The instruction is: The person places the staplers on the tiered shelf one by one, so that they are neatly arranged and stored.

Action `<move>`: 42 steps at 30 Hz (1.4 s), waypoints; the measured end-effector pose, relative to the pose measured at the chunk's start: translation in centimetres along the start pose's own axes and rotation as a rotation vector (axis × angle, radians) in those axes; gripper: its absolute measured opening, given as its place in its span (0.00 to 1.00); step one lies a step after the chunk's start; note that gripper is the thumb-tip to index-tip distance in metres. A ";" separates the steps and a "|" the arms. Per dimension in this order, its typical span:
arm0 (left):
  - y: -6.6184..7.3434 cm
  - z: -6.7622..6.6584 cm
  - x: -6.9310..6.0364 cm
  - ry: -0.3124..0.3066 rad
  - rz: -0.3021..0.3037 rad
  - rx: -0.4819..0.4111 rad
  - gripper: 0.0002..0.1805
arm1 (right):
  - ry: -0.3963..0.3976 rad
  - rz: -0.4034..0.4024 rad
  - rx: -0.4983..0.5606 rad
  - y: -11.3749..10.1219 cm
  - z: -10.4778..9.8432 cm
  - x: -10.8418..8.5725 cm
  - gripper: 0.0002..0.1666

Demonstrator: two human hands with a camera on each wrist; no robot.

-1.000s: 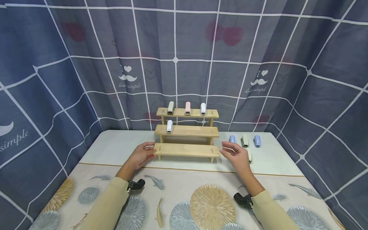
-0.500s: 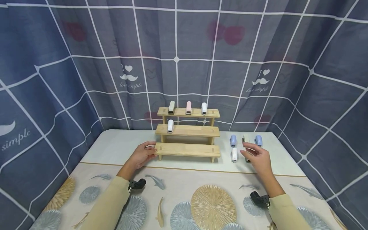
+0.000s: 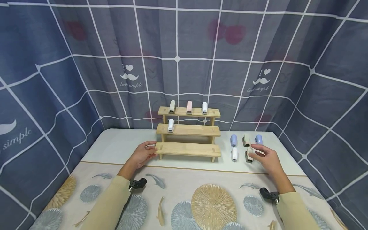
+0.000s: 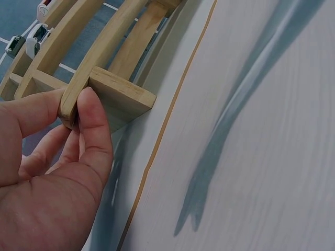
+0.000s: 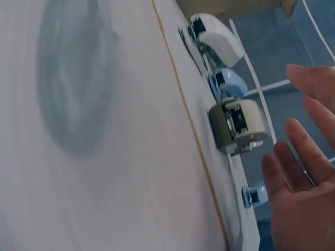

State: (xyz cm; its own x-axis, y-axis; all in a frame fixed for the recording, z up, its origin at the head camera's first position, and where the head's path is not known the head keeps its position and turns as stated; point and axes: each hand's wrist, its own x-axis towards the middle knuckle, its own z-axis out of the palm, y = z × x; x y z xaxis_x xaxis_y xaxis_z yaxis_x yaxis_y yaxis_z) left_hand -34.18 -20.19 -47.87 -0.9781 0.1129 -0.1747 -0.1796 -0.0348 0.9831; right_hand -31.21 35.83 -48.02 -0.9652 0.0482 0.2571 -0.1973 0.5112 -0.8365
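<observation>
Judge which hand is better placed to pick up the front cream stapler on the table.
Probably the right. The right hand is empty and right beside that stapler, while the left hand pinches the far end of the bottom shelf.

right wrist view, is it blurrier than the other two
Right wrist: yes, the cloth print looks smeared; head: brighter, shelf edges fairly crisp; left wrist: dimmer than the head view, but the shelf edges look clear.
</observation>
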 end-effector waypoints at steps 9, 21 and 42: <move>0.2 0.2 -0.2 -0.009 0.000 -0.002 0.30 | -0.176 0.067 0.001 0.5 -0.7 0.6 0.45; -0.2 0.2 0.1 -0.010 0.005 -0.020 0.30 | -0.249 0.074 0.034 1.4 -0.5 1.6 0.51; 0.0 0.2 0.0 -0.013 0.009 -0.016 0.31 | -0.330 0.127 0.092 1.8 -0.8 2.0 0.54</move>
State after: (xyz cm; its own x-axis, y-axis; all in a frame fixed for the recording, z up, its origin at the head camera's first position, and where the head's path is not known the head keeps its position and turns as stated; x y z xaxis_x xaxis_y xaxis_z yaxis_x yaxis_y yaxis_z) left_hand -34.13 -19.98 -47.90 -0.9782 0.1258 -0.1654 -0.1729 -0.0514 0.9836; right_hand -33.39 37.49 -48.61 -0.9835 -0.1809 -0.0087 -0.0728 0.4391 -0.8955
